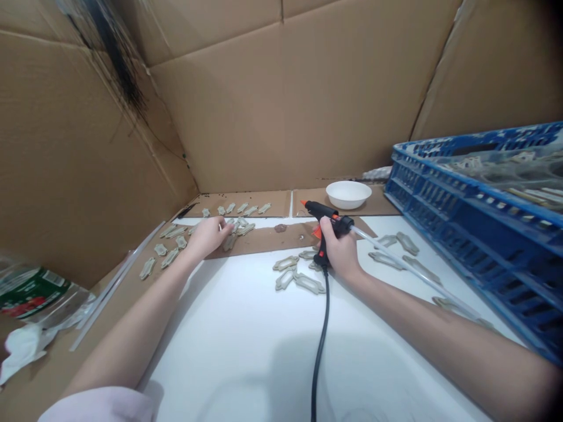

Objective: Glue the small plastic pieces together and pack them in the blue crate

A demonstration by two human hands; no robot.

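My right grip (341,252) is clenched around the handle of a black hot glue gun (323,214). Its orange-tipped nozzle (303,203) points up and left, across the white bench (246,334) toward my left grip (209,237), and touches nothing that I can see. A long clear glue stick (411,264) runs from the rear of the gun out to the right, toward a blue plastic crate (475,234), and a black power cord (322,351) drops from the handle toward me. My left grip is partly closed among small beige cut-out pieces (240,228), which lie in loose rows on and beside a cardboard strip (259,243). Its fingertips (229,227) are at or just over them, and I cannot tell whether they pinch anything. These pieces lie nearer my left grip. A second cluster (299,275) lies just below the gun, nearer my right grip. A white bowl (348,194) sits beyond the gun.
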